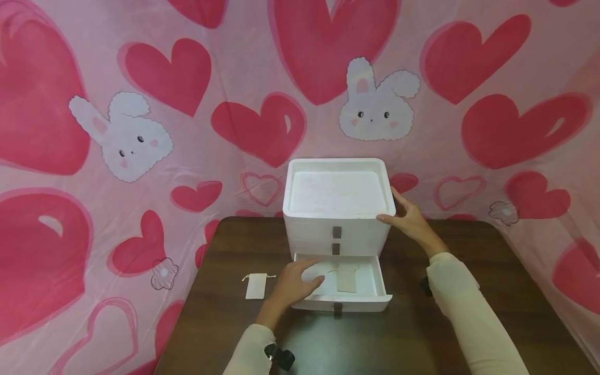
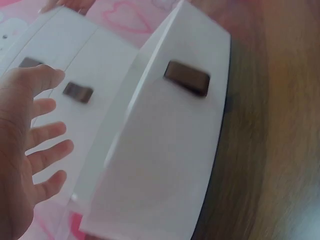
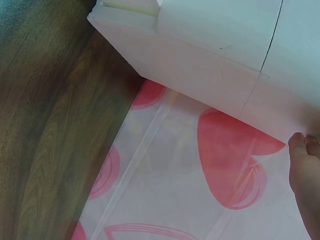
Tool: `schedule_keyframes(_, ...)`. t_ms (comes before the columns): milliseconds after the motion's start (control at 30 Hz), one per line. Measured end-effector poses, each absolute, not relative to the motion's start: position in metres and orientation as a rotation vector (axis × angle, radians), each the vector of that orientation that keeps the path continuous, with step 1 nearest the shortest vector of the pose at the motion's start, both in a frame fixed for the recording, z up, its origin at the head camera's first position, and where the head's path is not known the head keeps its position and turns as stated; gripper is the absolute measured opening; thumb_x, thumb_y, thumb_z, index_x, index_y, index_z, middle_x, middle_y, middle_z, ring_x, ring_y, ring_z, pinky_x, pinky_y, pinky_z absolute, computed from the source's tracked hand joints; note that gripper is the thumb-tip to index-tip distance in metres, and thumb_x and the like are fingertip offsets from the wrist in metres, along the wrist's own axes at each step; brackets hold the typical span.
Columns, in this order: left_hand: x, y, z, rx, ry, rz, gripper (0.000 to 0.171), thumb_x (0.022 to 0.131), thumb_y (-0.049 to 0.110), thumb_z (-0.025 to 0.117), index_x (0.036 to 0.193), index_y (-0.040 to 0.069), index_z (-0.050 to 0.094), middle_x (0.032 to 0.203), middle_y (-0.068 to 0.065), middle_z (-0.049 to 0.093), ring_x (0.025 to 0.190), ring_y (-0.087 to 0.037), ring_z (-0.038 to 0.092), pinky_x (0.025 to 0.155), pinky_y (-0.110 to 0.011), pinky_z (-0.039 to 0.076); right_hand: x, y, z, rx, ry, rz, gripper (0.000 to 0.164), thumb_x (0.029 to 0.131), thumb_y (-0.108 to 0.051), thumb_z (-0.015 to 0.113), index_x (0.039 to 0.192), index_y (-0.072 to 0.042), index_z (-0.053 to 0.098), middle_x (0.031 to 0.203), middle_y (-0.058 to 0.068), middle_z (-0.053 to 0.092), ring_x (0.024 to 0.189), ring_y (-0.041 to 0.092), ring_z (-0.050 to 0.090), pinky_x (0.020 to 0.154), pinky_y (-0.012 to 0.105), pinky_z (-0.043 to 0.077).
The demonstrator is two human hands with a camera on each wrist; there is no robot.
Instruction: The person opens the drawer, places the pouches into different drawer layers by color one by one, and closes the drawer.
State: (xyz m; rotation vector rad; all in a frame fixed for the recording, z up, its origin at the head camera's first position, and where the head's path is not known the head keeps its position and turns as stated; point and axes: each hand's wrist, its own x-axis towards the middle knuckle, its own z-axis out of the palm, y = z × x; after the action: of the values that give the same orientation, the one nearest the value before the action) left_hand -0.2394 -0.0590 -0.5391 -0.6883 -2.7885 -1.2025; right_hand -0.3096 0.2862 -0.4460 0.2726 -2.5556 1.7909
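Note:
A white drawer unit (image 1: 335,237) stands at the back of the table, its bottom drawer (image 1: 375,299) pulled out. Inside that drawer lies a small beige drawstring pouch (image 1: 346,280). My left hand (image 1: 294,283) is over the drawer's left side, fingers spread and holding nothing; in the left wrist view the hand (image 2: 25,135) shows beside the drawer front (image 2: 155,150). My right hand (image 1: 410,217) grips the unit's upper right corner, thumb at the front edge and fingers along the side. Only part of the right hand (image 3: 306,170) shows in the right wrist view.
Left of the drawer, a second beige drawstring pouch (image 1: 255,286) lies flat on the dark wooden table (image 1: 356,344). Two closed drawers with brown tabs (image 1: 336,233) sit above the pulled-out one. Behind the unit hangs a pink cloth (image 1: 323,130) with hearts and rabbits.

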Motion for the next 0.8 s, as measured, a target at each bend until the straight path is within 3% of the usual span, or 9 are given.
schedule_keyframes(133, -0.243, -0.072, -0.537, -0.64, -2.779, -1.206, 0.045, 0.092, 0.032, 0.072, 0.131, 0.01, 0.069, 0.133, -0.009, 0.07, 0.125, -0.03, 0.066, 0.106, -0.055, 0.053, -0.31, 0.286, -0.445, 0.283, -2.541, 1.806, 0.096, 0.092, -0.012, 0.074, 0.165, -0.021, 0.011, 0.171, 0.011, 0.022, 0.149, 0.038, 0.035, 0.114, 0.037, 0.04)
schedule_keyframes(300, -0.244, -0.09, -0.539, -0.509, -2.815, -1.197, 0.045, 0.092, 0.034, 0.073, 0.132, 0.015, 0.068, 0.138, -0.007, 0.067, 0.131, -0.032, 0.062, 0.109, -0.058, 0.05, -0.311, 0.287, -0.445, 0.268, -2.558, 1.774, 0.099, 0.09, -0.013, 0.077, 0.164, -0.017, 0.011, 0.171, 0.011, 0.018, 0.155, 0.038, 0.024, 0.122, 0.058, 0.029)
schedule_keyframes(400, -0.244, -0.102, -0.54, -0.446, -2.816, -1.211, 0.045, 0.092, 0.033, 0.074, 0.133, 0.015, 0.068, 0.138, -0.007, 0.067, 0.131, -0.033, 0.062, 0.109, -0.059, 0.05, -0.311, 0.287, -0.445, 0.259, -2.578, 1.738, 0.1, 0.089, -0.014, 0.077, 0.164, -0.018, 0.011, 0.172, 0.009, 0.018, 0.156, 0.035, 0.02, 0.123, 0.061, 0.027)
schedule_keyframes(500, -0.245, -0.113, -0.541, -0.402, -2.802, -1.222, 0.043, 0.092, 0.03, 0.074, 0.132, 0.015, 0.068, 0.136, -0.008, 0.068, 0.128, -0.033, 0.063, 0.107, -0.058, 0.052, -0.311, 0.287, -0.445, 0.28, -2.552, 1.792, 0.099, 0.091, -0.012, 0.076, 0.164, -0.02, 0.011, 0.172, 0.009, 0.018, 0.152, 0.031, 0.029, 0.119, 0.038, 0.042)
schedule_keyframes(633, -0.247, -0.127, -0.541, -0.323, -2.792, -1.213, 0.043, 0.09, 0.03, 0.076, 0.131, 0.018, 0.069, 0.135, -0.007, 0.07, 0.126, -0.033, 0.065, 0.103, -0.056, 0.054, -0.311, 0.286, -0.445, 0.298, -2.522, 1.843, 0.097, 0.092, -0.009, 0.074, 0.165, -0.019, 0.01, 0.172, 0.009, 0.019, 0.148, 0.029, 0.034, 0.102, 0.01, 0.045)
schedule_keyframes(700, -0.248, -0.136, -0.543, -0.293, -2.782, -1.21, 0.044, 0.089, 0.031, 0.077, 0.131, 0.018, 0.07, 0.134, -0.008, 0.07, 0.125, -0.033, 0.065, 0.104, -0.057, 0.054, -0.311, 0.286, -0.445, 0.3, -2.525, 1.84, 0.097, 0.092, -0.009, 0.074, 0.165, -0.018, 0.01, 0.172, 0.009, 0.019, 0.148, 0.03, 0.034, 0.106, 0.015, 0.045)
schedule_keyframes(800, -0.249, -0.151, -0.55, -0.239, -2.783, -1.197, 0.043, 0.089, 0.03, 0.077, 0.13, 0.017, 0.07, 0.134, -0.01, 0.07, 0.126, -0.035, 0.065, 0.106, -0.058, 0.052, -0.311, 0.287, -0.445, 0.286, -2.553, 1.792, 0.098, 0.091, -0.01, 0.075, 0.164, -0.018, 0.01, 0.172, 0.009, 0.018, 0.151, 0.034, 0.029, 0.117, 0.036, 0.041)
